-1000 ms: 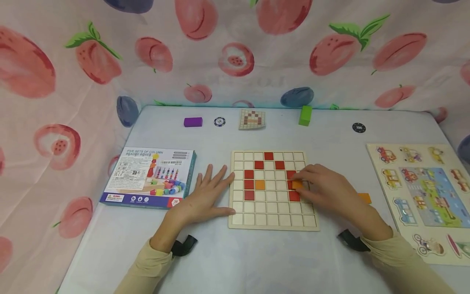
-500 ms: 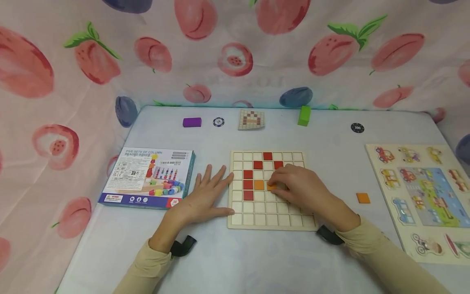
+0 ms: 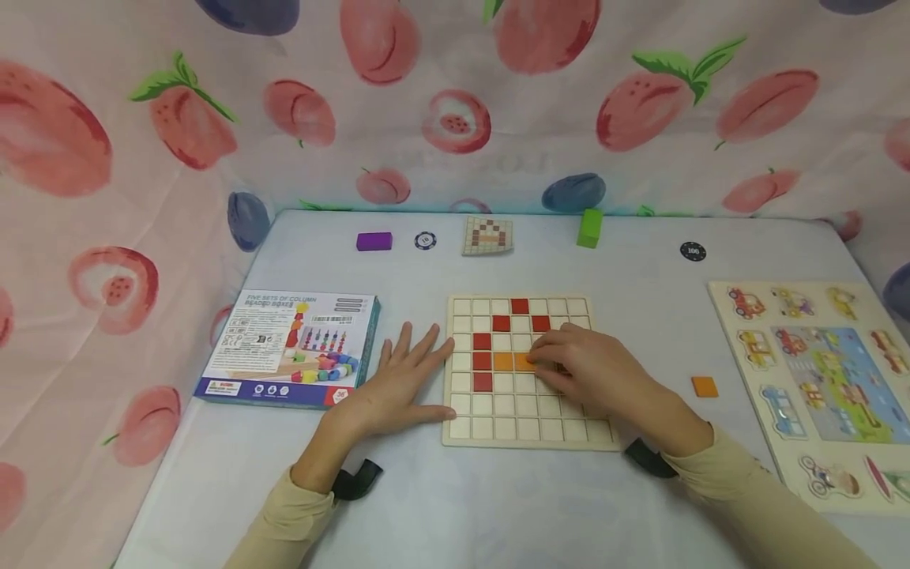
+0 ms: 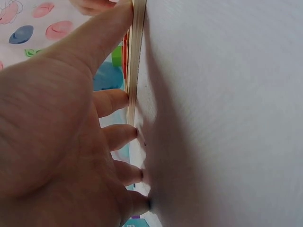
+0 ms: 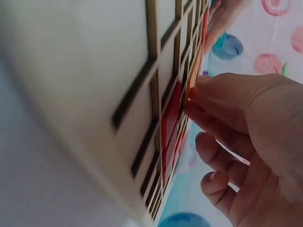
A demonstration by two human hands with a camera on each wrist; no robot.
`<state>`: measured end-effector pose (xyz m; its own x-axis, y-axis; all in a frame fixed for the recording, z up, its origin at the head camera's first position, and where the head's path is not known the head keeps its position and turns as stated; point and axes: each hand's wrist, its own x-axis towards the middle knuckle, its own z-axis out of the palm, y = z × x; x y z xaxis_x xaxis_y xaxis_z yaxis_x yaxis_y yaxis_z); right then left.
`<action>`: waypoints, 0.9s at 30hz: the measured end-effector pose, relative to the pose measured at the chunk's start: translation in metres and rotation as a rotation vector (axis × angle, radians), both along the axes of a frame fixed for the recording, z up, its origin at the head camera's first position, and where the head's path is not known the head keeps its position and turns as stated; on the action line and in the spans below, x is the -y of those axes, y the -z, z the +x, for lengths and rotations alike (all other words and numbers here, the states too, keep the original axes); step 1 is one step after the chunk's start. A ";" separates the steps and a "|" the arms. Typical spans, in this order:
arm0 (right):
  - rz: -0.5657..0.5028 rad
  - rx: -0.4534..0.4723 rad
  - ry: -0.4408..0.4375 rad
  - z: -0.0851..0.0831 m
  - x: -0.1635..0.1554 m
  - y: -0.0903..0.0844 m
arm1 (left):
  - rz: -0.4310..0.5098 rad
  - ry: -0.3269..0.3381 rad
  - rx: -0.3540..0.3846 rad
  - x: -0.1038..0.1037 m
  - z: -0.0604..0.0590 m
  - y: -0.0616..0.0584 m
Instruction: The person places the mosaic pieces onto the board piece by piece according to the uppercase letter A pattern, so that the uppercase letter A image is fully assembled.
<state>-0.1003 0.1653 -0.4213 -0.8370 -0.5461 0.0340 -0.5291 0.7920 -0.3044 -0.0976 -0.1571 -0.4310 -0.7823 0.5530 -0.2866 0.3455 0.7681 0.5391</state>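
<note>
Table (image 3: 426, 506) carries the grid board (image 3: 529, 431) at centre. Left of the board lies a toy box (image 3: 287, 348); right of the board, a vehicle puzzle (image 3: 817, 379). Left hand (image 3: 398, 387) lies flat, fingers spread and relaxed, thumb and fingertips (image 4: 130, 133) against the board's left edge, holding nothing. Right hand (image 3: 593, 371) rests over the board's middle, fingertips (image 5: 196, 97) pinching an orange tile (image 3: 524, 362) into a cell just right of another orange tile (image 3: 503, 361). A spare orange tile (image 3: 705, 386) lies off the board's right edge, well apart from both hands.
</note>
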 end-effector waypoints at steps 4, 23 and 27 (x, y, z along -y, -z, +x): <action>0.002 0.022 0.037 0.008 -0.023 -0.002 | -0.007 0.002 0.006 -0.002 0.000 0.000; 0.094 0.019 0.292 0.058 -0.173 0.007 | -0.031 -0.005 0.003 -0.001 0.001 -0.001; 0.099 -0.005 0.298 0.059 -0.173 0.008 | -0.026 -0.001 0.006 -0.002 0.000 -0.001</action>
